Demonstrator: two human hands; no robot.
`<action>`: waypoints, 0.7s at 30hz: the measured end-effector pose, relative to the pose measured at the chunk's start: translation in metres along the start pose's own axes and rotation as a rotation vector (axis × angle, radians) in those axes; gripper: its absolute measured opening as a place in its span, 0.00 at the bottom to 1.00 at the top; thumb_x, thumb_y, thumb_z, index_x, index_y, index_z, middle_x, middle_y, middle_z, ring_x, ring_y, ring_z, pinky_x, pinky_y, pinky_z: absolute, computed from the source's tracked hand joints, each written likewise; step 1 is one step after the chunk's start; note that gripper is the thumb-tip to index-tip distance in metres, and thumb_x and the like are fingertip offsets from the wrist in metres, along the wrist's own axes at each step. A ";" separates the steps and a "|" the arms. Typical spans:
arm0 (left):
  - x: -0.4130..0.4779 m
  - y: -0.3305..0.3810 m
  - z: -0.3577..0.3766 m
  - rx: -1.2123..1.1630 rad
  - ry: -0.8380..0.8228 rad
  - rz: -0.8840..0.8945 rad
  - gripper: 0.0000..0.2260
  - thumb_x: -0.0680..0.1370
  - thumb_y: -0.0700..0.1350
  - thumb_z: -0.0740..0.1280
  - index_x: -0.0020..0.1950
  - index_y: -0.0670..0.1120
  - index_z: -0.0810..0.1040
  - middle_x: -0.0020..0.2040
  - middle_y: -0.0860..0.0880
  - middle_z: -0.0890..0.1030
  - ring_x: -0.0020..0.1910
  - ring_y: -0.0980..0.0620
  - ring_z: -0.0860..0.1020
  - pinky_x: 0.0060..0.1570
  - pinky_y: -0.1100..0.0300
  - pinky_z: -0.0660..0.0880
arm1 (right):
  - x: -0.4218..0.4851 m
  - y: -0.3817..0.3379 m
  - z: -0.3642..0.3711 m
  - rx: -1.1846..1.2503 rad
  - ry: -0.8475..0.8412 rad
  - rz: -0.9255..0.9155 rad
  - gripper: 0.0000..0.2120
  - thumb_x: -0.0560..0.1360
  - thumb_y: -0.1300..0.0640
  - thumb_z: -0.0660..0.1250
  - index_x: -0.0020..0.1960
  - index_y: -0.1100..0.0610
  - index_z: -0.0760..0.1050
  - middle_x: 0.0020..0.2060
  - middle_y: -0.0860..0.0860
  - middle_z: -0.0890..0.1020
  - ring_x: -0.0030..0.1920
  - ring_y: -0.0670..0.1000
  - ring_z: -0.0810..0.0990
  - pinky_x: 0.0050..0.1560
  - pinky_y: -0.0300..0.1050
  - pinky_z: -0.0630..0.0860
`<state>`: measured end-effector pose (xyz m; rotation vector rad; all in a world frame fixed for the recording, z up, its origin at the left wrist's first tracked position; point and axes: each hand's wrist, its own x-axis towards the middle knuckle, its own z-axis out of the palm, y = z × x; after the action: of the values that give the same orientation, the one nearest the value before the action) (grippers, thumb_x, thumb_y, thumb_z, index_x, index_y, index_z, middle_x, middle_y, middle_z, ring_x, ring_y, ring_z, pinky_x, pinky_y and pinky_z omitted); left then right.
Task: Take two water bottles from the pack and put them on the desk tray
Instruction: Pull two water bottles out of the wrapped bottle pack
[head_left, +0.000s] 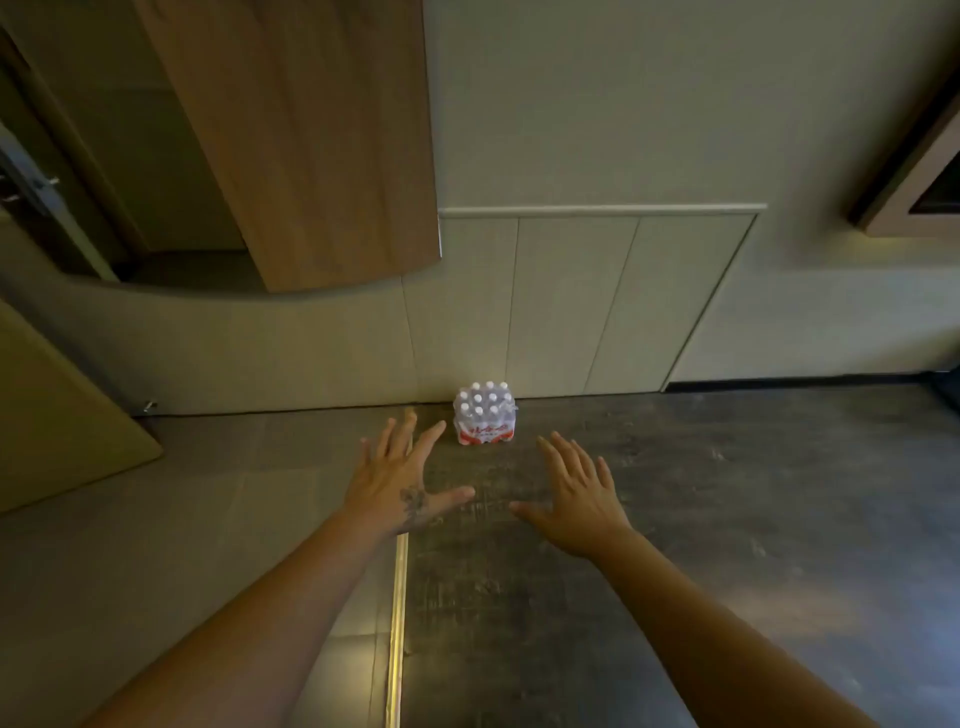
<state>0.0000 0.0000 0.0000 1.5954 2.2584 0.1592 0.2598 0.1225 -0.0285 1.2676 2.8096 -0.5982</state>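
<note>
A shrink-wrapped pack of water bottles (485, 414) with white caps and red labels stands on the dark floor against the pale wall panels. Both my arms stretch out toward it. My left hand (402, 480) hovers palm down, fingers spread, just left of and nearer than the pack, holding nothing. My right hand (579, 496) is likewise spread and empty, a little right of and nearer than the pack. Neither hand touches the pack. No desk tray is in view.
A wooden door (306, 135) hangs open at the upper left beside a doorway. A metal floor strip (397, 623) runs between light tiles and the dark floor. A yellowish panel (47, 410) sits at the left edge. A framed edge (914, 171) shows at the upper right.
</note>
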 end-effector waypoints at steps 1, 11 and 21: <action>0.006 -0.002 -0.002 0.002 0.000 0.009 0.54 0.66 0.87 0.53 0.87 0.63 0.45 0.90 0.47 0.41 0.88 0.41 0.39 0.83 0.32 0.42 | 0.006 0.001 0.001 0.008 0.002 -0.005 0.53 0.73 0.19 0.51 0.88 0.47 0.42 0.88 0.52 0.45 0.88 0.57 0.43 0.84 0.65 0.40; 0.129 -0.012 -0.010 -0.016 0.019 -0.039 0.55 0.66 0.87 0.54 0.87 0.64 0.46 0.90 0.48 0.43 0.88 0.42 0.41 0.83 0.31 0.43 | 0.135 0.048 -0.012 0.002 0.003 -0.011 0.54 0.74 0.20 0.55 0.88 0.49 0.41 0.88 0.52 0.45 0.88 0.57 0.43 0.84 0.65 0.41; 0.251 0.009 -0.040 -0.025 -0.009 -0.131 0.57 0.63 0.88 0.54 0.87 0.63 0.48 0.90 0.47 0.47 0.88 0.41 0.43 0.83 0.32 0.45 | 0.263 0.101 -0.057 0.058 -0.002 -0.040 0.54 0.75 0.21 0.57 0.88 0.50 0.44 0.88 0.53 0.47 0.88 0.58 0.45 0.85 0.62 0.44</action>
<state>-0.0793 0.2407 -0.0187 1.4276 2.3356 0.1447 0.1639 0.3930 -0.0508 1.2215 2.8419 -0.6865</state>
